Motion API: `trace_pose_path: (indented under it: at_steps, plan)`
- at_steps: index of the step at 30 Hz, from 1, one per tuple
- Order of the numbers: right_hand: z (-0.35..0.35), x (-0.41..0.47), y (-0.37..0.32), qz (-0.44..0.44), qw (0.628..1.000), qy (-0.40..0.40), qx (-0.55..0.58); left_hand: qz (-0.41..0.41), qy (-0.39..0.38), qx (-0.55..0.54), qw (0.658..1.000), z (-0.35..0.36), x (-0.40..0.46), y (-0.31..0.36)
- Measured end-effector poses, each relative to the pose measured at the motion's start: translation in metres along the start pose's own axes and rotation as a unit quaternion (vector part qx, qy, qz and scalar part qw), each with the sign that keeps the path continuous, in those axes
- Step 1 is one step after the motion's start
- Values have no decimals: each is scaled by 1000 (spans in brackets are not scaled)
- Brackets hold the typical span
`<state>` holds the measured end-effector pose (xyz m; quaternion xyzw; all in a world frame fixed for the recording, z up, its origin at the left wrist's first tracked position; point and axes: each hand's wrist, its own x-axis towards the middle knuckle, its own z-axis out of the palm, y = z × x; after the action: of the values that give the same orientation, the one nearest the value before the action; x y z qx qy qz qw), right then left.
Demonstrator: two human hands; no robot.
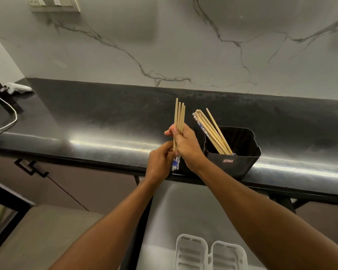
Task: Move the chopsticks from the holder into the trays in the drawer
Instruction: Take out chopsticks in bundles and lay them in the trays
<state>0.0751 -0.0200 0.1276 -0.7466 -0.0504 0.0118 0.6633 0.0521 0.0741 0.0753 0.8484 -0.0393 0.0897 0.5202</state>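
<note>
White trays [210, 254] sit low in the drawer, ready. Right hand [185, 145] grips a chopstick bundle [179, 117]; left hand [160, 160] pinches its patterned ends, so I'd even those before lowering.

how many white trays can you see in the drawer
2: the left tray and the right tray lie side by side in the drawer at the bottom edge. The frame cuts them off, so more may be hidden.

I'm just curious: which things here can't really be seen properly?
- Trays: head view, cut off by the bottom edge and the right arm.
- Bundle count: head view, middle hidden by right hand and left hand.
- Holder label: too small to read.
</note>
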Motion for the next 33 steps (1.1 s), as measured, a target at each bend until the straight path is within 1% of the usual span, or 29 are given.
trace_pose_path:
  at_steps: [3,8,13,15,17,21,24,27,29,31,33]
  plan:
    - [2,-1,13,0,1000,-7,-2,-13,-15,5,1000,3,-5,-11]
    - [5,4,13,-17,1000,-4,14,-11,12,-10,1000,2,2,-17]
    - [5,-6,25,14,1000,-1,-5,-26,-25,28,999,2,-5,-20]
    - [2,-12,16,13,1000,-1,-8,-17,-34,16,999,-3,-11,-14]
    - [-3,-28,6,28,999,-6,-19,-37,-59,-27,997,-5,-27,-7]
    - [-19,-91,9,118,992,-47,-16,-108,-159,-102,976,1,-94,3]
    - [-34,-144,32,207,977,-48,20,-170,-236,-118,949,17,-148,10]
    - [-51,-190,74,309,949,-8,69,-268,-276,-135,913,42,-197,13]
    - [-62,-216,100,370,924,23,96,-319,-305,-131,888,62,-224,12]
    - [-72,-240,117,424,898,46,105,-351,-332,-122,867,79,-249,9]
    - [-79,-259,129,470,877,56,86,-372,-348,-114,853,93,-269,5]
